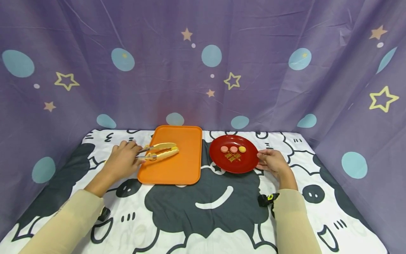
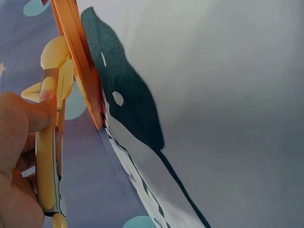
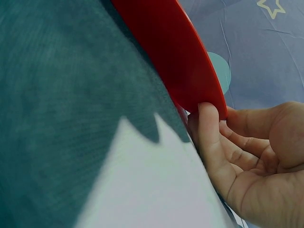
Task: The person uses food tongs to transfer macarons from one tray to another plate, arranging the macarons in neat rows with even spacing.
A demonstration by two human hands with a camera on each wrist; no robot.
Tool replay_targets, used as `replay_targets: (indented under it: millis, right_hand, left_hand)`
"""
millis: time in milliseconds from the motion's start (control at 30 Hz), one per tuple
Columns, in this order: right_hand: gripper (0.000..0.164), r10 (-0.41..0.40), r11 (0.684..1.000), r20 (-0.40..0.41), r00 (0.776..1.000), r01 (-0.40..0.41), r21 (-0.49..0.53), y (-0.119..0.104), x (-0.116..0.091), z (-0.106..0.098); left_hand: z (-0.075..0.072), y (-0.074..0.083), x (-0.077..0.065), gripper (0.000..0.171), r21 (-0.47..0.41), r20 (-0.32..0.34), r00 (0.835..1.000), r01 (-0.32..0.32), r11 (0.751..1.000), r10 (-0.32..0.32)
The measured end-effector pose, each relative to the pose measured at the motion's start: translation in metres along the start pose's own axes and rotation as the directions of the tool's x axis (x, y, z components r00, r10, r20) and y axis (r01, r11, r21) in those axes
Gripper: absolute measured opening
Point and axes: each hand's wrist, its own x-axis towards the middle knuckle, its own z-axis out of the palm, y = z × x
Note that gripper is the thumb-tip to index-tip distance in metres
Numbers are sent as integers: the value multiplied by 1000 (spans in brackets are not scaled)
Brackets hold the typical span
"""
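My left hand [image 1: 123, 160] holds a pair of tongs [image 1: 165, 154] with yellow tips above the orange tray [image 1: 182, 171]. A small yellow piece [image 1: 174, 148] shows between the tong tips; its exact kind is hard to tell. In the left wrist view, the thumb presses along the yellow-covered handle [image 2: 46, 166]. At the right, my right hand [image 1: 273, 163] pinches the rim of a red plate [image 1: 219, 158] between thumb and fingers. Two pink round pieces [image 1: 224, 149] and a yellow one [image 1: 242, 149] sit in a row on that plate.
A cloth [image 1: 215, 215] with cartoon sheep covers the table. The tray and the plate lie side by side towards the back, a narrow gap between them. A purple curtain [image 1: 203, 98] with stars and blue dots hangs behind and at both sides.
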Motion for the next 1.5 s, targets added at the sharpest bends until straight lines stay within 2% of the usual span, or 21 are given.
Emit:
replay_targets:
  millis: [600,933,1267,1500]
  right_hand:
    - [37,-8,1000,0,1000,8,4,2,1,-3]
    - [36,-12,1000,1,1000,12,11,2,1,-1]
    - [34,-7,1000,-6,1000,8,6,4,1,-1]
    - [37,-37,999,21,999,36,28,4,1,0]
  left_hand:
    - [-6,7,4,45,-9,-71,997,-42,999,41]
    - [-9,21,9,44,-5,-94,993,-70,998,69]
    - [-4,36,19,44,-1,-130,986,-109,994,108]
    - [-2,49,27,43,-29,-155,979,-142,989,136]
